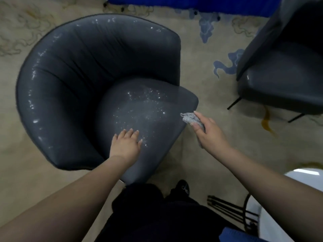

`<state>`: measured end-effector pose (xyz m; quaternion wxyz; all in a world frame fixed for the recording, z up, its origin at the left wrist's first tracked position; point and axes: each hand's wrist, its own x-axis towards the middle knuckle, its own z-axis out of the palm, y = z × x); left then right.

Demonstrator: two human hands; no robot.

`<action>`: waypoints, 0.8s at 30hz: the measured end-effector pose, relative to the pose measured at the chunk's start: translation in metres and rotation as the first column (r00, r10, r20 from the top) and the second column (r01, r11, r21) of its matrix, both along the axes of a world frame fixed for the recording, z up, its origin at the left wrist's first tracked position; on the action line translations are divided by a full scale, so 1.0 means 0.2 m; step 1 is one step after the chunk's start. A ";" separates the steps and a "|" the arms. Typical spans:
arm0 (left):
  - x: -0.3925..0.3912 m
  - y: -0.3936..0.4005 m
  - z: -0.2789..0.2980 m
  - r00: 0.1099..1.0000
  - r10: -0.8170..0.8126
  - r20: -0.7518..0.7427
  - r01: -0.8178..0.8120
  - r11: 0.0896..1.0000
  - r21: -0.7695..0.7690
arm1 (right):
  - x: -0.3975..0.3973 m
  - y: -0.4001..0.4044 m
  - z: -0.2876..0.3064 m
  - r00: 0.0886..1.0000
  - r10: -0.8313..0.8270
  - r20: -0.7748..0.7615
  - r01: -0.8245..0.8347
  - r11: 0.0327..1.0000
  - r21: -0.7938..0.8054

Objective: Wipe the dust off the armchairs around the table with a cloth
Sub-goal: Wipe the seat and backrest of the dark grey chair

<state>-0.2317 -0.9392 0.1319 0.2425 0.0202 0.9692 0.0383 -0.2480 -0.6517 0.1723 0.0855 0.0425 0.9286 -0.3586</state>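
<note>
one dusty armchair [97,81] (white specks), left hand [125,145] flat, right hand [208,130] gripping cloth [189,117]

Armchair [90,81] at centre, second armchair [283,79] at two o'clock of it, left hand [126,144] on its seat front, right hand [208,131] with cloth [189,117] (bunched) at its four o'clock, table [297,206] at five o'clock.

No readable text or labels.
</note>
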 end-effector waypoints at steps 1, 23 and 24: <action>0.02 0.02 0.01 1.000 0.026 0.005 -0.026 1.000 -0.003 | -0.03 0.01 0.00 1.000 0.031 -0.006 -0.031 1.000 -0.006; -0.36 -0.13 0.01 0.936 0.351 0.006 -0.350 0.936 -0.030 | -0.89 -0.26 -0.08 0.896 0.444 -0.007 -0.443 0.894 0.071; -0.38 -0.13 0.01 0.927 0.374 0.010 -0.374 0.927 -0.024 | -0.93 -0.28 -0.09 0.886 0.464 -0.003 -0.462 0.884 0.073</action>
